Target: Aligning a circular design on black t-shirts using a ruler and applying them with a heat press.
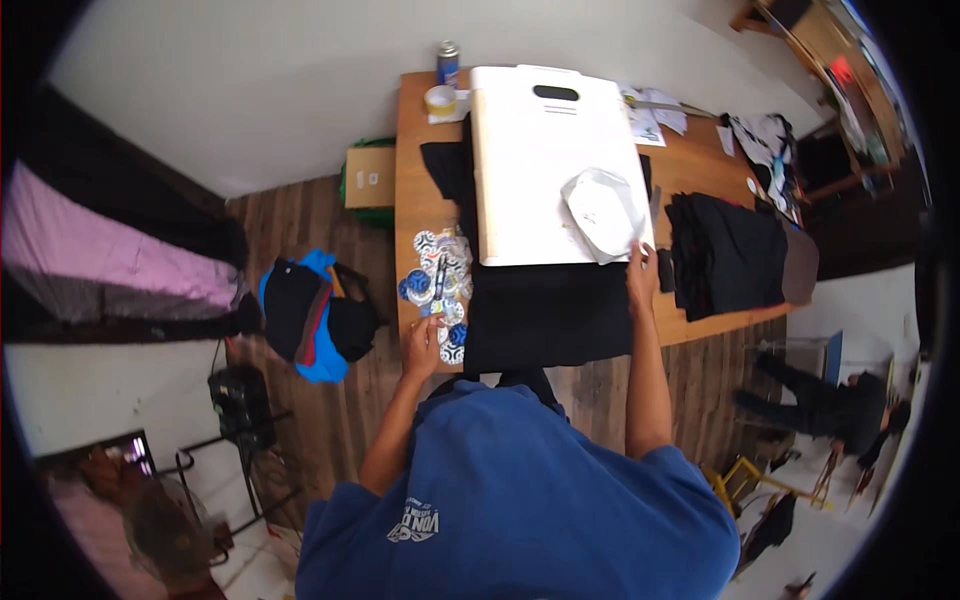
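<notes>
Discs [455, 280], round and patterned in blue, white and black, lie in an overlapping cluster along the left edge of our wooden table [425, 210]. Our left hand [421, 343] is at the near end of this cluster, its fingers partly curled with the tips at the discs; we cannot tell how far apart they are or whether they have hold of one. A slim dark object [440, 278], something like a pen, lies among the discs.

Our right hand [642, 268] is at the near right corner of a large white board [540, 150], thumb and fingertips close together beside the edge of a crumpled whitish sheet [603, 215]. We cannot tell whether they pinch the sheet, the board or neither. The sheet lies on the near right part of the board, and the board, with a dark oval slot near its far end, lies over black fabric [550, 315] that shows on our side of it and at its left.

To our right, a pile of dark cloth [725, 255] rests on the table with a brown piece [800, 268] at its outer end. Beyond the discs, near the far left corner, we see a roll of tape [440, 100] and a blue spray can [448, 68]. A cardboard box [369, 178] is just left of the table.
</notes>
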Motion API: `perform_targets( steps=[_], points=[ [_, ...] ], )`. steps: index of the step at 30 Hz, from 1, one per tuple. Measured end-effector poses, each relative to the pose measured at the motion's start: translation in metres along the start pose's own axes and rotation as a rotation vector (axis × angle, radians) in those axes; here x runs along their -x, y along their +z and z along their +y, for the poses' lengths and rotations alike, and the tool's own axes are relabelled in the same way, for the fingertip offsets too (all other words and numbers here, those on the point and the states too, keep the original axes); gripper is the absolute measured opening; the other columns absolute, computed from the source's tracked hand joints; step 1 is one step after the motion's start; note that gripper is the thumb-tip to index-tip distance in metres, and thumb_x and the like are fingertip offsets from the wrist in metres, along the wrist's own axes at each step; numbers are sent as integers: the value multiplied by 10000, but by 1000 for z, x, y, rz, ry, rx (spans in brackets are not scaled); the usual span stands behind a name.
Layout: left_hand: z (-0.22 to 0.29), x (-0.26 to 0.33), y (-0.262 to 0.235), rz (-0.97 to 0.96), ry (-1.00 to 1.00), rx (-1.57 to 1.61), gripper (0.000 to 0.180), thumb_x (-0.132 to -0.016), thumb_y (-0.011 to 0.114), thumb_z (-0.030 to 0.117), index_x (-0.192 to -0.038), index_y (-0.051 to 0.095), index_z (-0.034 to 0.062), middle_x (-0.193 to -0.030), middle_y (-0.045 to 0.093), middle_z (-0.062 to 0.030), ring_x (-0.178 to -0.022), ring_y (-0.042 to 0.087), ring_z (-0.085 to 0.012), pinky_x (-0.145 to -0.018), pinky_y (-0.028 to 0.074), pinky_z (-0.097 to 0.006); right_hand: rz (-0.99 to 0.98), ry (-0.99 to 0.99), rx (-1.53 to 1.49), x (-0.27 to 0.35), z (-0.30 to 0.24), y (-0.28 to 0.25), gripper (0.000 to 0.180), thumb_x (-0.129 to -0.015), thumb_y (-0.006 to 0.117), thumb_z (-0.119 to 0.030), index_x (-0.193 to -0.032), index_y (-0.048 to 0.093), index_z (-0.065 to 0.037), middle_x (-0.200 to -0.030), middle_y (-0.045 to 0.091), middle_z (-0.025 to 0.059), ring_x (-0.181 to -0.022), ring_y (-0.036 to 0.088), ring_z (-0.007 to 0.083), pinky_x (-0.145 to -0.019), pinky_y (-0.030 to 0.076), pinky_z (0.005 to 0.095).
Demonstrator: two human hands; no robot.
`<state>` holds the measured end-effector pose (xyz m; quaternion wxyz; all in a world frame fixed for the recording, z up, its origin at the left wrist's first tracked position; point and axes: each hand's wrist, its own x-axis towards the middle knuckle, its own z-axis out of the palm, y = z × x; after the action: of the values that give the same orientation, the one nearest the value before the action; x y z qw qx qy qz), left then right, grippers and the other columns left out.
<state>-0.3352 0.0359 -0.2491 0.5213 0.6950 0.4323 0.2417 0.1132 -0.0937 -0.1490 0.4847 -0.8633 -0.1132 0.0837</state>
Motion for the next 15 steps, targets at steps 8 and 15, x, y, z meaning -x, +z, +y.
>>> perform_targets(
  steps=[8,15],
  points=[
    [98,-23,23,-145,118,86,258,-1031,671,190,-1232,707,32,-1010,717,-67,-778,601,-127,-716,494,-284,-209,267,-218,33,-10,17,573,-1002,632,-246,-1475,427,4,-985,609,90,-725,614,136,-622,548,299],
    [127,4,44,-89,-21,662,831,-986,728,137,-1621,196,77,-1455,488,-163,-1289,567,-252,-1043,489,-340,-464,238,-474,206,-24,73,692,-1001,687,-216,-1543,309,-12,-1066,599,100,-777,618,128,-675,539,284]
  ],
)
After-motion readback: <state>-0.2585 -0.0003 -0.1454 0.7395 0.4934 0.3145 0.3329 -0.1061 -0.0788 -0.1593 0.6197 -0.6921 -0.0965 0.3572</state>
